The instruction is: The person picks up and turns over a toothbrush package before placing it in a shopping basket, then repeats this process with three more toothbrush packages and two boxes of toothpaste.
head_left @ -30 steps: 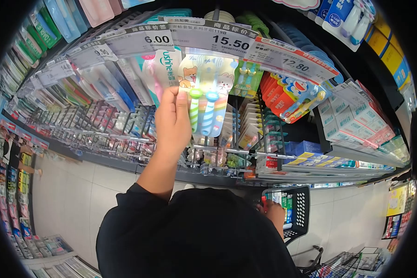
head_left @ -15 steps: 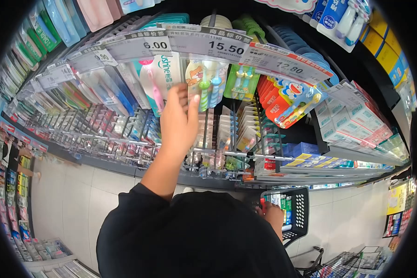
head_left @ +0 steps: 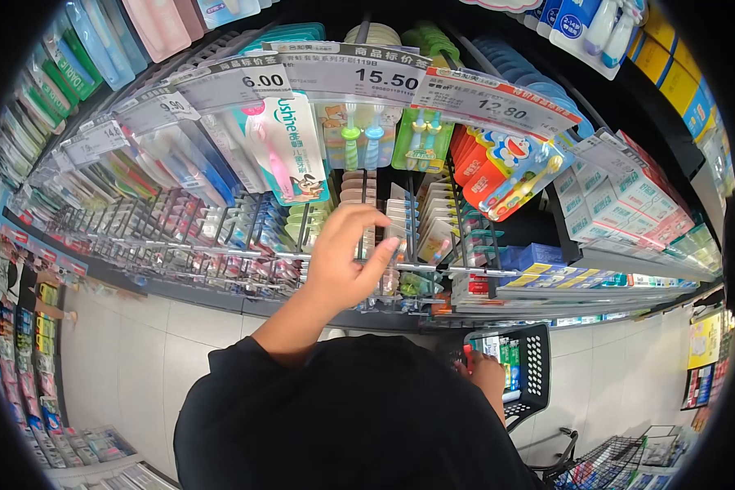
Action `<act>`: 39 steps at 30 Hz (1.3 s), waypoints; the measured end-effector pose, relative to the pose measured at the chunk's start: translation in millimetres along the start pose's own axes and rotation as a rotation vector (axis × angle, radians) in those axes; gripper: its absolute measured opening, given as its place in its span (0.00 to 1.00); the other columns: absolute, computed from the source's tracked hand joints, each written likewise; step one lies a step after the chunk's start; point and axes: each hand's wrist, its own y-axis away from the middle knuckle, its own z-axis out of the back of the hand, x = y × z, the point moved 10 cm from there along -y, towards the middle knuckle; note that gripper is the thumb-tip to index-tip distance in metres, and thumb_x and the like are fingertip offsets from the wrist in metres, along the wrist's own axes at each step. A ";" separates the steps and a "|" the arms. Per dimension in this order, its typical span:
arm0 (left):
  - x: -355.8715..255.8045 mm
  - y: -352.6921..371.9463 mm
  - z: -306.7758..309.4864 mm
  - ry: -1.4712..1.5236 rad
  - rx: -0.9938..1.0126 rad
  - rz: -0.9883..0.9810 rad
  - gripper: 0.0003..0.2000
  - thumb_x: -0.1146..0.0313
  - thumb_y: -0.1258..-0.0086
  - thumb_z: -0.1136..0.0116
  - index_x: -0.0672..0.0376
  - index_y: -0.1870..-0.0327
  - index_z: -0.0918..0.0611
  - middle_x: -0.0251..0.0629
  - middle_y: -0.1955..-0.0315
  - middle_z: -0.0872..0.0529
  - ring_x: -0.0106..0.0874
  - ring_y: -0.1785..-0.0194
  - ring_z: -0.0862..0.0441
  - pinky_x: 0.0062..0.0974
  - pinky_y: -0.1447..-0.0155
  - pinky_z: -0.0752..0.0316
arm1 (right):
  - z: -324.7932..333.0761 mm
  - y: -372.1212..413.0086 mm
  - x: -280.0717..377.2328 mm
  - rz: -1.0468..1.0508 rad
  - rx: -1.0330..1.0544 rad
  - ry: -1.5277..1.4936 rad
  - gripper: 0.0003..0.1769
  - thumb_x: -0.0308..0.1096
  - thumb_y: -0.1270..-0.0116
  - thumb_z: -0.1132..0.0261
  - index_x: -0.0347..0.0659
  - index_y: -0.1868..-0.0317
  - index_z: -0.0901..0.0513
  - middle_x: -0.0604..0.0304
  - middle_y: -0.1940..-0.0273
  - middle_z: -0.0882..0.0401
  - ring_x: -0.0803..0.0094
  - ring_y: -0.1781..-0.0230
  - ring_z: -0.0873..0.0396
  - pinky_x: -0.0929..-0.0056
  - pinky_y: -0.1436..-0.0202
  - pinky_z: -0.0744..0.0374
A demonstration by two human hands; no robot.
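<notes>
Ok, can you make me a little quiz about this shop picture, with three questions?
1. True or false: the left hand is holding a toothbrush pack.
2. Which price hangs right above the striped toothbrush pack? A 6.00, B 15.50, C 12.80.
3. Fill in: the right hand grips a black ____ with goods inside.

Key: 1 false, it is open and empty. 2 B, the 15.50 tag. 3 basket.
</notes>
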 end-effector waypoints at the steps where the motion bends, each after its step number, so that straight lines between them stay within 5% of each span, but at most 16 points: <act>1: -0.6 0.6 -4.2 0.027 0.032 -0.005 0.09 0.74 0.42 0.37 0.63 0.62 0.21 0.44 0.63 0.20 0.38 0.59 0.22 0.28 0.53 0.28 | 1.0 0.3 0.1 -0.003 -0.003 -0.001 0.26 0.53 0.43 0.34 0.44 0.51 0.21 0.54 0.59 0.17 0.57 0.55 0.21 0.57 0.52 0.27; 7: 3.7 1.6 -27.5 0.125 0.195 0.018 0.06 0.71 0.40 0.37 0.63 0.67 0.20 0.40 0.71 0.18 0.36 0.66 0.20 0.29 0.60 0.26 | 1.7 2.5 2.2 0.013 -0.035 0.013 0.25 0.52 0.44 0.34 0.45 0.51 0.21 0.54 0.59 0.17 0.57 0.54 0.22 0.57 0.52 0.27; 11: 17.7 -11.8 -32.0 0.228 0.186 0.178 0.03 0.74 0.39 0.40 0.63 0.67 0.20 0.37 0.72 0.19 0.30 0.66 0.21 0.25 0.58 0.28 | 6.2 3.2 5.0 0.016 -0.031 0.011 0.25 0.52 0.44 0.34 0.44 0.51 0.22 0.55 0.59 0.17 0.57 0.53 0.22 0.57 0.51 0.27; 15: 8.2 -16.7 -32.5 0.201 0.183 0.098 0.04 0.74 0.39 0.40 0.63 0.66 0.21 0.36 0.70 0.19 0.29 0.64 0.22 0.24 0.58 0.28 | 1.5 1.3 1.4 0.013 -0.034 0.037 0.27 0.53 0.43 0.35 0.44 0.49 0.23 0.55 0.57 0.18 0.57 0.53 0.22 0.58 0.50 0.27; 17: 10.9 -11.0 -30.6 0.201 0.165 0.026 0.07 0.74 0.39 0.40 0.63 0.61 0.21 0.38 0.63 0.20 0.28 0.62 0.22 0.24 0.57 0.29 | 1.7 1.4 0.6 0.000 -0.013 0.019 0.28 0.53 0.42 0.36 0.43 0.47 0.23 0.55 0.56 0.18 0.56 0.52 0.22 0.58 0.50 0.27; 21: 37.0 8.7 43.0 0.023 -0.479 -0.029 0.27 0.75 0.38 0.41 0.63 0.38 0.38 0.40 0.44 0.35 0.29 0.44 0.33 0.29 0.41 0.37 | 3.7 1.3 0.7 -0.016 0.001 -0.002 0.30 0.53 0.42 0.36 0.43 0.45 0.24 0.54 0.54 0.18 0.56 0.51 0.22 0.58 0.48 0.28; 24: 53.0 18.3 81.5 -0.143 -0.643 0.028 0.35 0.72 0.43 0.35 0.64 0.37 0.41 0.46 0.39 0.43 0.34 0.37 0.43 0.36 0.36 0.44 | 3.4 0.6 0.5 -0.031 0.030 -0.007 0.29 0.53 0.42 0.36 0.44 0.45 0.24 0.55 0.52 0.19 0.57 0.50 0.23 0.58 0.48 0.28; 33: 66.8 9.8 60.6 -0.454 -0.511 0.211 0.56 0.62 0.51 0.25 0.70 0.30 0.57 0.61 0.36 0.53 0.55 0.31 0.52 0.48 0.30 0.52 | 10.2 0.1 3.0 0.006 -0.061 -0.012 0.23 0.53 0.44 0.33 0.45 0.57 0.22 0.55 0.68 0.18 0.56 0.61 0.20 0.58 0.58 0.27; 39: 74.2 3.4 63.1 -0.436 -0.508 0.257 0.55 0.64 0.50 0.27 0.69 0.29 0.59 0.63 0.36 0.53 0.57 0.32 0.51 0.49 0.30 0.52 | 7.8 -0.7 1.2 0.030 -0.088 -0.032 0.22 0.52 0.45 0.33 0.45 0.57 0.20 0.55 0.69 0.18 0.55 0.62 0.20 0.57 0.60 0.27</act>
